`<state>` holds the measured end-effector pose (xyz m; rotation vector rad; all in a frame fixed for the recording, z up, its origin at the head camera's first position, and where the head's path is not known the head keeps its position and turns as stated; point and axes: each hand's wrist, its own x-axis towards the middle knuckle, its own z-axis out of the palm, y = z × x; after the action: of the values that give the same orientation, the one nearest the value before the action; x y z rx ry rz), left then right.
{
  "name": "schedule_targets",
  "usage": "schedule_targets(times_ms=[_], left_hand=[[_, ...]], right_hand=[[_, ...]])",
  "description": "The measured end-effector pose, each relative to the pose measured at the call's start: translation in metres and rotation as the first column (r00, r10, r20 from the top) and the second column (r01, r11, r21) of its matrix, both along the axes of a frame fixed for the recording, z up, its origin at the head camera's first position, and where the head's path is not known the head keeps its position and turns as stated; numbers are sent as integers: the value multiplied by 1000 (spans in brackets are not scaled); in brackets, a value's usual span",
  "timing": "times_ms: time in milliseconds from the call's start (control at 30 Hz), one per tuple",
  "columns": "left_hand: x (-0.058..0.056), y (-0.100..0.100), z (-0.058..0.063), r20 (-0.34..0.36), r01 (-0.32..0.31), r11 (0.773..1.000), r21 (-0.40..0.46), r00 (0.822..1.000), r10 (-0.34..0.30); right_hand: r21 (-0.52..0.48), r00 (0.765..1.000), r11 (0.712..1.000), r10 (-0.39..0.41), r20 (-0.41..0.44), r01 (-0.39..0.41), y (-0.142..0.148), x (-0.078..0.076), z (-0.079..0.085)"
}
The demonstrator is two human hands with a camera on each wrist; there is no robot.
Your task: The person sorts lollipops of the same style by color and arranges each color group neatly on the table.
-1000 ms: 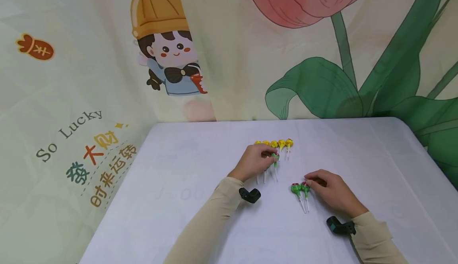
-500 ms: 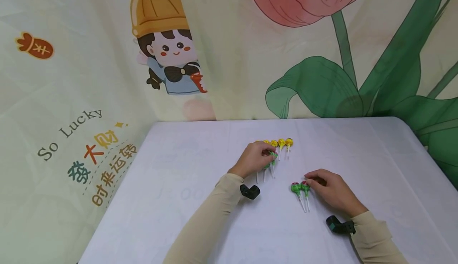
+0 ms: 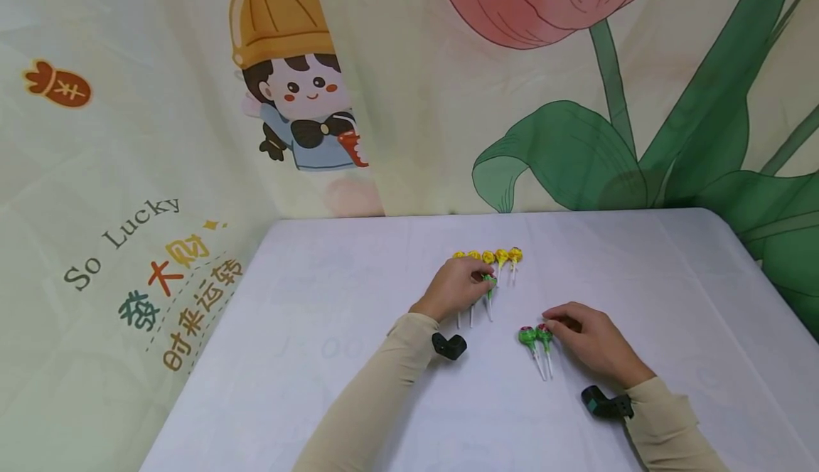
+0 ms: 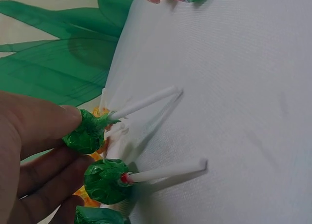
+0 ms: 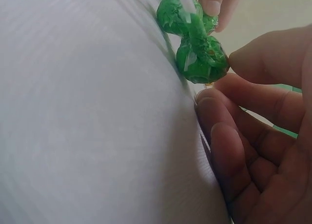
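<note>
My left hand [image 3: 454, 288] pinches a green-wrapped lollipop [image 4: 87, 132] by its head, its white stick pointing toward me. Beside it in the left wrist view lie a second green lollipop [image 4: 106, 181] and part of a third [image 4: 99, 215]; in the head view the hand covers their heads. On the right, the thumb and index finger of my right hand [image 3: 596, 345] pinch the head of another green lollipop [image 5: 202, 63], the other fingers curled loosely near the cloth. Just left of that one lies one more green lollipop [image 3: 527, 337], its stick also toward me.
A row of yellow lollipops [image 3: 502, 256] lies behind my left hand, its left end partly covered. White cloth [image 3: 307, 387] covers the table, whose back edge meets a printed backdrop [image 3: 409, 102]. Each wrist wears a small black camera [image 3: 449, 346].
The lollipop in my left hand has shifted slightly left, closer to the green ones beside it. My right hand and its two lollipops stay in place.
</note>
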<state>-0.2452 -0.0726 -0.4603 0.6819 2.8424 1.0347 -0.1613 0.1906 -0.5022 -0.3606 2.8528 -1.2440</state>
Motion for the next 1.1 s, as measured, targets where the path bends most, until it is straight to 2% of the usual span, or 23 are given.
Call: schedule_targets(times_ms=[300,533,800,1100], left_hand=[[-1,1,-1,-5,-20,997,-77,1000,20],[-1,1,-2,-64,-7,990,-142,998,-3],[-1,2,-4,-81,9,978,-209,996,-26],[-1,3,-7,-83,12,972,-233,996,-33]], right_hand=[[-11,1000,1000,3,-20,-3,-1,-1,1],[-9,1000,1000,5,-19,-5,-1,-1,2],[-7,999,1000,10,-35,-10,1,-1,2],[-3,1000,1000,3,-24,-3,1,-1,0]])
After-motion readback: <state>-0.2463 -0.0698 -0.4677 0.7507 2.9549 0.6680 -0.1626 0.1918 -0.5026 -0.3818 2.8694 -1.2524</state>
